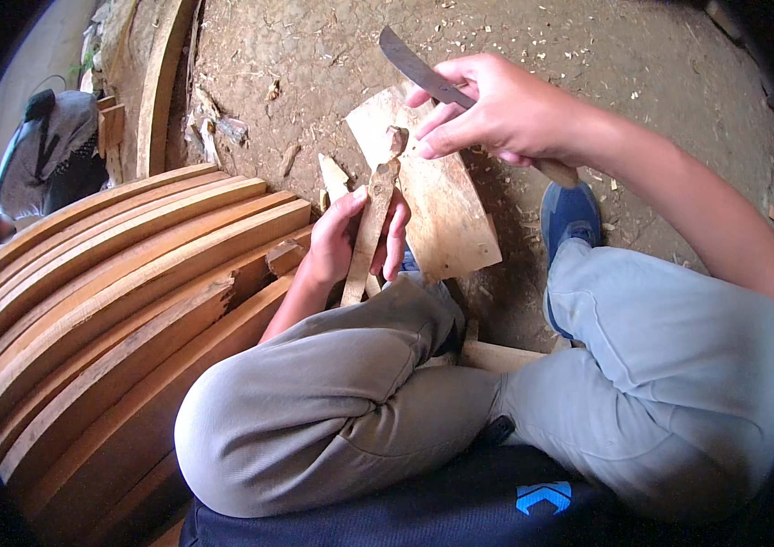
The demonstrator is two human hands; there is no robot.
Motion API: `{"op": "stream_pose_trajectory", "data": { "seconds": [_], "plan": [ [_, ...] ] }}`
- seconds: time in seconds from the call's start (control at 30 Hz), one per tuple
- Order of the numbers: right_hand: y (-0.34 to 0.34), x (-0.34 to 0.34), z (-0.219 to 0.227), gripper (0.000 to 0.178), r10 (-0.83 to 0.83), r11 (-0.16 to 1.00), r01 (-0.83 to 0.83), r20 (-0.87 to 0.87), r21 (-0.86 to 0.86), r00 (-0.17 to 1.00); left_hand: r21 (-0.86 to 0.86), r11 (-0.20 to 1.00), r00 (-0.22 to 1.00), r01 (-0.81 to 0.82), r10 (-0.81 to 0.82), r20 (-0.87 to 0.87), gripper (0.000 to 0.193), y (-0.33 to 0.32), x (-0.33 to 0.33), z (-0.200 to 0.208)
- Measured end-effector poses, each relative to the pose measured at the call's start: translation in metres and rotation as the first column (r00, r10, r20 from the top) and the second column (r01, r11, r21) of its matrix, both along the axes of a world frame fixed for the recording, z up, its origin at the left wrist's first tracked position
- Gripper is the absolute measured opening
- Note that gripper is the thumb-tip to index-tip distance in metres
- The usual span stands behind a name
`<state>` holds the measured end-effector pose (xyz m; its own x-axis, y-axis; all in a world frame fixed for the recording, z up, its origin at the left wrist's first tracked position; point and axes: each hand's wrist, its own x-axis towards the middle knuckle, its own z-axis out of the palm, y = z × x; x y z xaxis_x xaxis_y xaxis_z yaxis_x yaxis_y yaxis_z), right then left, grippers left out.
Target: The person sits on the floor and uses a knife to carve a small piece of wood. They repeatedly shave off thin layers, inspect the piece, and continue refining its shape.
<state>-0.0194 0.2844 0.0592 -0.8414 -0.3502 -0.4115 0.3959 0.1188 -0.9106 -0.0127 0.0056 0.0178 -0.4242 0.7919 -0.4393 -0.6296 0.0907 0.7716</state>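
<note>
Holding positions: knife [425, 77] and stick [371, 230]

The right hand [496, 109] grips the knife, with its fingers closed around the rear part. The butt of the wooden handle [557, 173] projects past the palm, on the wrist side. The slightly curved blade points up and to the left and is apart from the stick.

The left hand [341, 242] is closed on the stick, with the thumb on 1 side and the fingers on the other. The stick is between the knees and the knife, tilted, with its upper end leaning to the right. Near that end, the wood is cut in to form a narrow neck below a small knob.

A wide, pale board [449, 219] is behind and to the right of the stick. A pointed piece of wood [333, 175] shows just beside the left thumb; whether the left hand also holds it cannot be told.

Long planks [145, 264] lie side by side at the left. Wood chips are scattered on the bare ground [332, 64]. 1 blue shoe [573, 214] rests to the right of the board.
</note>
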Motion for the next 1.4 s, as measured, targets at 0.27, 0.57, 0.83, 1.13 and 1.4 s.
{"op": "stream_pose_trajectory", "data": {
  "seconds": [0.27,0.57,0.83,1.13,1.4],
  "plan": [
    [-0.011,0.000,-0.002,0.047,0.056,0.977,-0.046,0.041,-0.210,0.998,-0.030,0.999,0.999,0.039,-0.040,-0.012,0.065,0.004,-0.001,0.011],
    [-0.014,0.003,-0.009,0.042,-0.054,0.988,0.067,0.097,-0.139,0.994,-0.046,0.997,0.998,-0.060,0.060,0.003,0.050,0.013,-0.002,0.012],
    [-0.008,0.003,-0.018,0.046,-0.181,0.974,0.191,0.094,-0.118,0.979,-0.147,0.989,0.973,-0.010,-0.024,-0.228,0.046,0.025,-0.002,0.016],
    [0.006,0.012,-0.060,0.048,-0.061,0.949,0.029,0.093,0.315,0.994,-0.088,0.930,0.859,-0.357,0.290,-0.423,0.043,0.010,-0.017,0.007],
    [-0.062,0.044,-0.083,0.040,0.146,0.989,-0.143,0.358,-0.036,0.922,0.002,0.880,0.777,-0.475,0.420,-0.468,0.038,-0.011,-0.045,0.051]
  ]
}}
